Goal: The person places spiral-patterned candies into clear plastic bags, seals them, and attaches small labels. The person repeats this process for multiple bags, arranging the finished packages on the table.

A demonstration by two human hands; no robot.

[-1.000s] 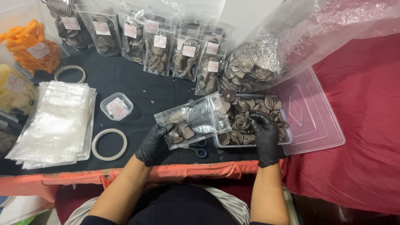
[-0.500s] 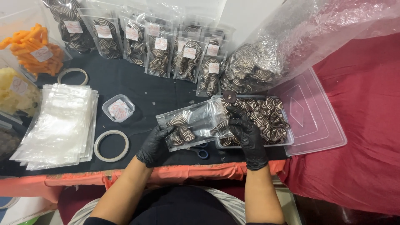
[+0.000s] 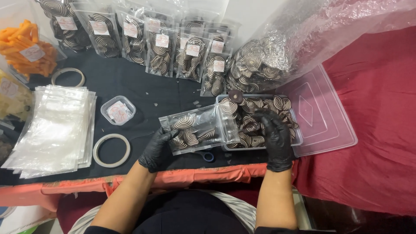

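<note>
My left hand (image 3: 158, 149), in a black glove, holds a clear plastic pouch (image 3: 197, 128) by its lower end; several brown-and-white spiral cookies lie inside it. The pouch's open mouth rests over the left edge of a clear plastic tray (image 3: 296, 125) filled with the same spiral cookies (image 3: 260, 110). My right hand (image 3: 276, 138), also black-gloved, reaches into the tray with its fingers on the cookies. Whether it grips one is hidden by the fingers.
Filled, labelled cookie pouches (image 3: 162, 47) stand in a row at the back. A big clear bag of cookies (image 3: 277, 56) lies behind the tray, and the tray's lid (image 3: 323, 117) is to its right. Empty pouches (image 3: 56, 130), tape rolls (image 3: 112, 150), a small tub (image 3: 118, 110), scissors (image 3: 203, 154).
My right hand left the pouch's mouth and went back down into the tray of cookies. The left hand keeps holding the pouch in place.
</note>
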